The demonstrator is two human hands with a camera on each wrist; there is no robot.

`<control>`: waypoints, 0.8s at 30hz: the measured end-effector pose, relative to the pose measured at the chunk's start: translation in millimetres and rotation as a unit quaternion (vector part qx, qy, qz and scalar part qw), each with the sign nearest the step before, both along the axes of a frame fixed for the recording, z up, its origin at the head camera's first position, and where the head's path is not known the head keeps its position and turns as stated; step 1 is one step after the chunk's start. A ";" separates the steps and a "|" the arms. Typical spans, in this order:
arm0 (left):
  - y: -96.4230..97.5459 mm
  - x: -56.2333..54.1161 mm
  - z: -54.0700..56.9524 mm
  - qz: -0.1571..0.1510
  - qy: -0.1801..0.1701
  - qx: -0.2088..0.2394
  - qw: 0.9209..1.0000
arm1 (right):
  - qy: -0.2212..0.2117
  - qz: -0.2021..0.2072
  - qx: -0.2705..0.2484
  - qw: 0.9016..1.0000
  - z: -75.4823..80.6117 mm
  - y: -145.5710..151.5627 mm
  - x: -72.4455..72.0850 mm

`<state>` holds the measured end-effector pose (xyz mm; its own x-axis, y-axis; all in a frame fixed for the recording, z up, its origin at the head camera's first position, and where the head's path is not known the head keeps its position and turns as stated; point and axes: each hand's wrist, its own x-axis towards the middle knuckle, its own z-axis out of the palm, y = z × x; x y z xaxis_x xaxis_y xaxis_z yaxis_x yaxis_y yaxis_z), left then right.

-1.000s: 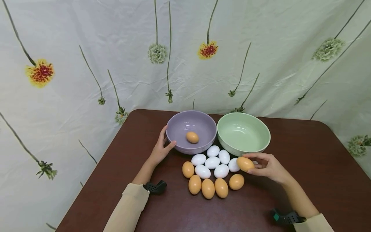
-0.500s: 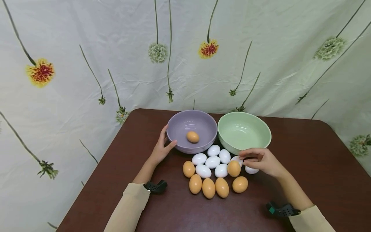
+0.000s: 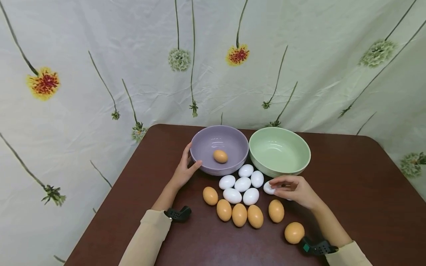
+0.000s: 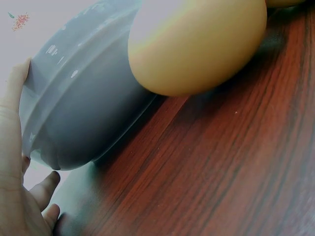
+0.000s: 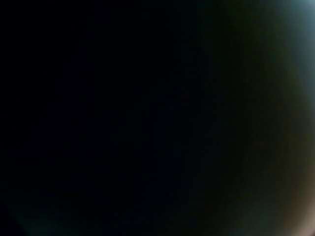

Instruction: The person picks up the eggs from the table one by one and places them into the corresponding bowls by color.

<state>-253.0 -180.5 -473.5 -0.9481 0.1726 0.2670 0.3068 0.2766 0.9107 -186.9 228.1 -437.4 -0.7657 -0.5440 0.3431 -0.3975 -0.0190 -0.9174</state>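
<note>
My left hand (image 3: pixel 182 171) rests against the purple bowl (image 3: pixel 219 168), its thumb at the front rim and its fingers spread along the outer left side. One brown egg (image 3: pixel 220 156) lies inside that bowl. In front of the green bowl (image 3: pixel 279 171), my right hand (image 3: pixel 296 190) pinches a white egg (image 3: pixel 268 188) between thumb and fingertips, partly hiding it. A sliver of white shows beneath this hand. Several white eggs (image 3: pixel 242 184) lie left of it. In the left wrist view a brown egg (image 4: pixel 197 44) looms close before the bowl. The right wrist view is dark.
Several brown eggs (image 3: pixel 239 215) form a loose row in front of the white ones. Another brown egg (image 3: pixel 294 232) lies nearest the right wrist strap (image 3: pixel 317 247). A flower-patterned cloth (image 3: pixel 149 66) hangs behind the dark wooden table (image 3: pixel 339 159).
My right hand let go of a brown egg among the others, then moved onto a white egg. Two brown eggs rolled towards me and rightwards. The left hand stayed at the purple bowl.
</note>
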 end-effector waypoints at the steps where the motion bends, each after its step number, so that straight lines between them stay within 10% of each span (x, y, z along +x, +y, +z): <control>1: 0.0 0.1 -0.1 0.000 0.002 0.000 1.000 | 0.000 -0.002 -0.001 1.000 -0.2 -0.1 0.2; 24: 0.5 0.6 3.3 -0.004 -0.013 -0.005 1.000 | -0.001 0.005 -0.043 0.999 2.4 7.1 4.7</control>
<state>-252.4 -180.1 -470.2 -0.9535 0.1821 0.2400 0.2847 0.2841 0.9155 -182.2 235.3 -435.0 -0.7610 -0.5203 0.3875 -0.3949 -0.1023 -0.9130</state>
